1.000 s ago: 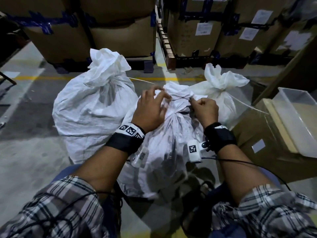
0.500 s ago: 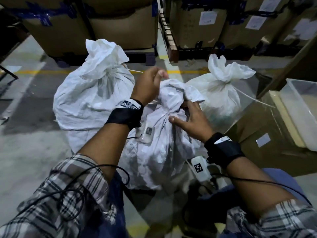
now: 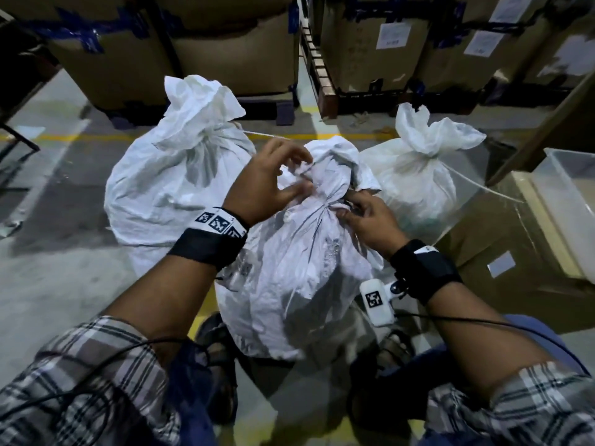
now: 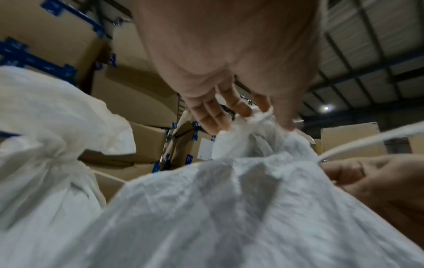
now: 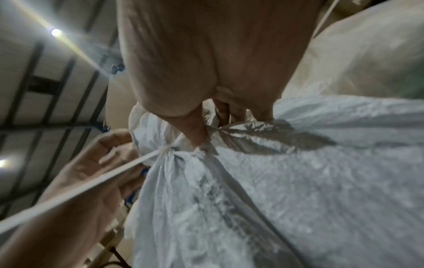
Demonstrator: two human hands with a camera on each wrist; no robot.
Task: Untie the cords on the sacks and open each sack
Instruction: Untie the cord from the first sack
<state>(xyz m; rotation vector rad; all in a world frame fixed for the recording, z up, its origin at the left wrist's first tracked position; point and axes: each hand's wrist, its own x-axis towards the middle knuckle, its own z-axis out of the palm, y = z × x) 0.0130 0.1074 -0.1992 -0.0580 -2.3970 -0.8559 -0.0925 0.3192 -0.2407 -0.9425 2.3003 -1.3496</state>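
Three white woven sacks stand on the floor, each tied at the neck. The middle sack point(image 3: 299, 268) point(image 4: 229, 208) point(image 5: 275, 181) is right in front of me. My left hand point(image 3: 304, 172) point(image 4: 252, 116) curls round its bunched top, thumb below and fingers above. My right hand point(image 3: 346, 204) point(image 5: 213, 127) pinches the neck at the knot, thumb against it. A white cord point(image 5: 91, 183) point(image 4: 367, 141) runs taut from the knot across my left palm. The left sack point(image 3: 167, 194) and the right sack point(image 3: 418, 175) stand tied, cord ends sticking out.
Stacked cardboard boxes point(image 3: 225, 59) on pallets line the back. At the right a large box point(image 3: 515, 252) carries a clear plastic tub point(image 3: 573, 194). A yellow floor line point(image 3: 96, 136) runs behind the sacks. My knees and sandalled feet flank the middle sack.
My left hand rose up and left from the knot, then came back down onto the sack's top. My right hand opened on the neck, then pinched it again.
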